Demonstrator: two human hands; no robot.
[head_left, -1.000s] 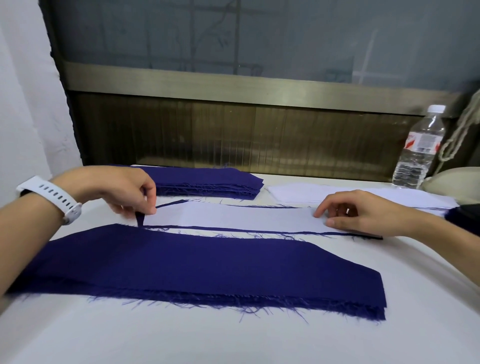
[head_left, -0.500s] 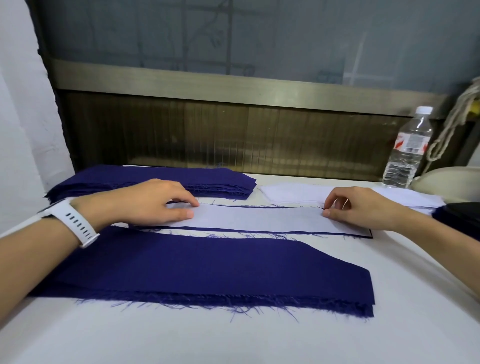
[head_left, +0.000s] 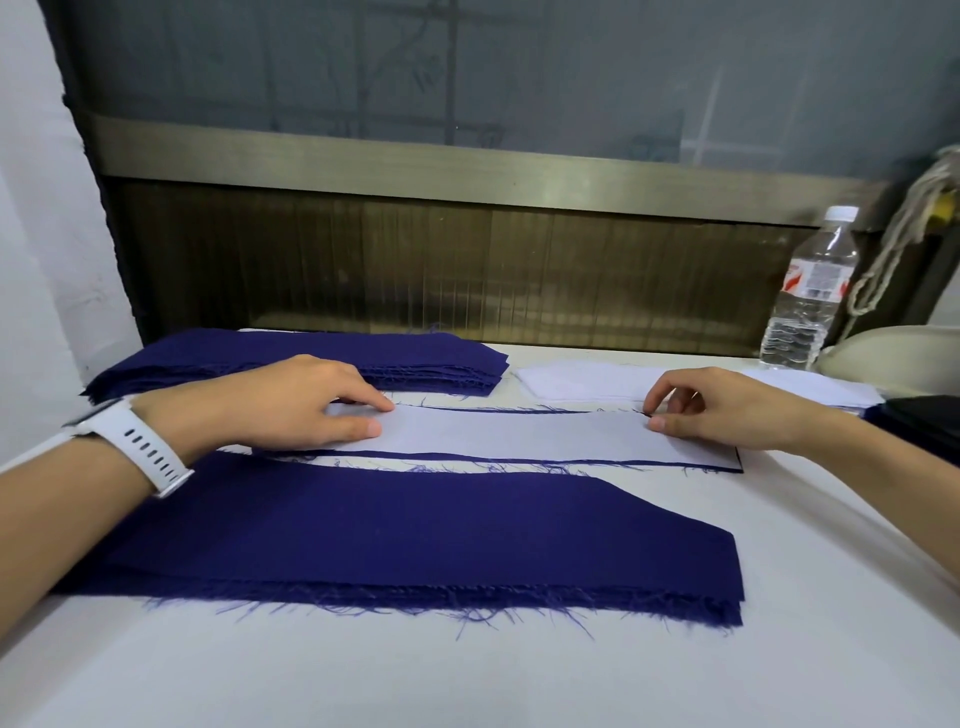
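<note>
A long white strip (head_left: 509, 434) lies on top of a slightly larger navy strip (head_left: 467, 458), whose dark edges show along both long sides. My left hand (head_left: 291, 405), with a white watch (head_left: 140, 447) on the wrist, lies flat on the strip's left end and presses it down. My right hand (head_left: 717, 410) is over the strip's right part, fingers curled, with thumb and index finger pinching the white strip at its far edge. A wide navy fabric piece (head_left: 415, 530) with frayed edges lies nearer to me.
A stack of navy pieces (head_left: 426, 358) sits at the back left, and a pile of white pieces (head_left: 587, 382) at the back right. A water bottle (head_left: 808, 296), a hanging rope (head_left: 898, 234) and a cream object (head_left: 893, 348) stand far right. The white table (head_left: 467, 675) extends toward me.
My left hand let go of the strip's left tip, slid right and now lies flat on it. My right hand stayed on the right part, fingertips shifting to the far edge.
</note>
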